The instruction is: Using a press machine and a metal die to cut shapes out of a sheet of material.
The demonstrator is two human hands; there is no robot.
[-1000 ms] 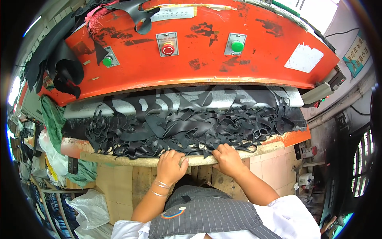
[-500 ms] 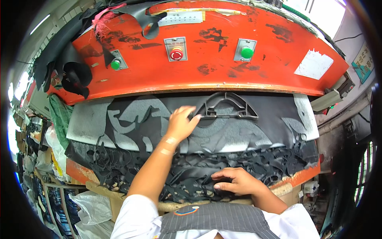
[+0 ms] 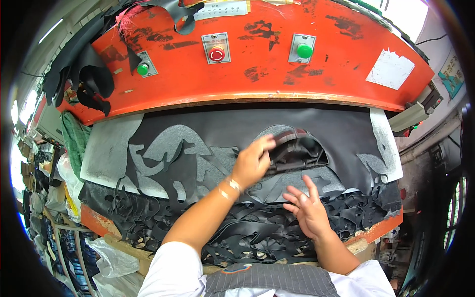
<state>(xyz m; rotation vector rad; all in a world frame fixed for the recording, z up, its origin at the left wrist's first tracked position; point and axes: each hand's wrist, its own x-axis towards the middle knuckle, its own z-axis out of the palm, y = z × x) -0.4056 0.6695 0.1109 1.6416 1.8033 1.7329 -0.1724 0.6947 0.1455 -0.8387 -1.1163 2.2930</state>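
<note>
My left hand (image 3: 253, 161) is closed on the left end of a dark, arch-shaped cutting die (image 3: 310, 162). The die is a little blurred and looks tilted over a black leather-like sheet (image 3: 341, 131). Part of its left end is hidden behind my fingers. Just nearer to me, my right hand (image 3: 310, 210) hangs in the air with fingers spread and nothing in it. Curved openings in the sheet, one of them behind the die, show a grey speckled surface (image 3: 183, 136).
Beyond the sheet stretches a red press beam (image 3: 267, 81) with a red button (image 3: 216, 53) and two green buttons (image 3: 304, 50). Tangled black offcuts (image 3: 237, 230) heap along the near edge. More black scraps (image 3: 94, 74) hang at the upper left.
The die has come toward me and slightly right, with my left hand on it, uncovering a grey curved patch behind. My right hand has risen from the offcuts and spread its fingers.
</note>
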